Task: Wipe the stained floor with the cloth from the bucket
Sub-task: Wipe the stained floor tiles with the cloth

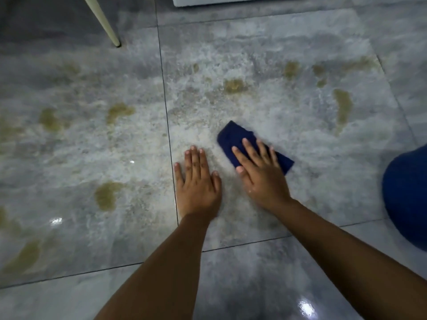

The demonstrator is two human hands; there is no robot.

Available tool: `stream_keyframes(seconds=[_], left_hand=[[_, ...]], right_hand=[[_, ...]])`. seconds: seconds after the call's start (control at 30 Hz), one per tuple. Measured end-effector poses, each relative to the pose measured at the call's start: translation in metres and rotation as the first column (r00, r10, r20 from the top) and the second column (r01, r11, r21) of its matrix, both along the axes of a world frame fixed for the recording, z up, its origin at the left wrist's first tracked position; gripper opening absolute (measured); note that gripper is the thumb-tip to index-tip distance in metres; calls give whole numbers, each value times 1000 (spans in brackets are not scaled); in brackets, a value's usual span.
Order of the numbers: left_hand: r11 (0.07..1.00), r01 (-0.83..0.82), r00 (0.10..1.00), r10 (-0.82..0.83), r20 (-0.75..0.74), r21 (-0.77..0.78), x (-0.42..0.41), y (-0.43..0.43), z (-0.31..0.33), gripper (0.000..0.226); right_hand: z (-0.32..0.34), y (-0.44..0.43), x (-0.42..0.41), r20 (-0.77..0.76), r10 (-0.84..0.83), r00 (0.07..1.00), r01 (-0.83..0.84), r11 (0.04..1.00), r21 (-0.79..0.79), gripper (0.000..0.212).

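A folded dark blue cloth point(233, 137) lies flat on the grey tiled floor point(277, 112). My right hand point(261, 174) presses on the cloth's near half with straight fingers. My left hand point(196, 181) rests flat on the wet tile just left of the cloth, fingers spread. Several yellow-brown stains mark the floor, among them one beyond the cloth point(234, 86), one at the right point(343, 107) and one at the near left point(107, 196). Whitish soapy smears cover the tiles around them.
A blue rounded object, possibly the bucket point(406, 199), sits at the right edge. A cream furniture leg point(104, 21) stands at the back left. A white base edge point(231, 1) runs along the top.
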State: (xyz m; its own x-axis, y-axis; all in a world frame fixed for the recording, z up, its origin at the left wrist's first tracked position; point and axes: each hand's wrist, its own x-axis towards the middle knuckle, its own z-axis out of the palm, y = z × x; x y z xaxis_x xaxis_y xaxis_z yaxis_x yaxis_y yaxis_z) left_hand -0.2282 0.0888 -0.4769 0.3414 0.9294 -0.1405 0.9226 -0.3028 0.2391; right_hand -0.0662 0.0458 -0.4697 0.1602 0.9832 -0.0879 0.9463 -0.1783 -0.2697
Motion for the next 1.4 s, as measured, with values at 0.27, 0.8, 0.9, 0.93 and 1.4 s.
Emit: stream_keyframes(seconds=[0.27, 0.8, 0.9, 0.93, 1.4], left_hand=[[1000, 13, 999, -13, -35, 3, 0, 1, 0, 66], [1000, 2, 999, -2, -44, 6, 1, 1, -3, 68], [1000, 3, 999, -2, -54, 3, -1, 1, -3, 67], [1000, 4, 999, -4, -55, 0, -1, 1, -4, 67], [969, 238, 971, -239, 0, -69, 108, 24, 11, 67]], right_hand=[[-3, 66, 67, 35, -259, 965, 260, 965, -25, 51], [-5, -5, 73, 70, -422, 904, 423, 906, 3, 55], [-1, -28, 34, 71, -424, 903, 427, 903, -52, 55], [-1, -25, 26, 68, -401, 914, 405, 912, -62, 55], [-3, -52, 45, 93, -556, 826, 563, 823, -75, 58]])
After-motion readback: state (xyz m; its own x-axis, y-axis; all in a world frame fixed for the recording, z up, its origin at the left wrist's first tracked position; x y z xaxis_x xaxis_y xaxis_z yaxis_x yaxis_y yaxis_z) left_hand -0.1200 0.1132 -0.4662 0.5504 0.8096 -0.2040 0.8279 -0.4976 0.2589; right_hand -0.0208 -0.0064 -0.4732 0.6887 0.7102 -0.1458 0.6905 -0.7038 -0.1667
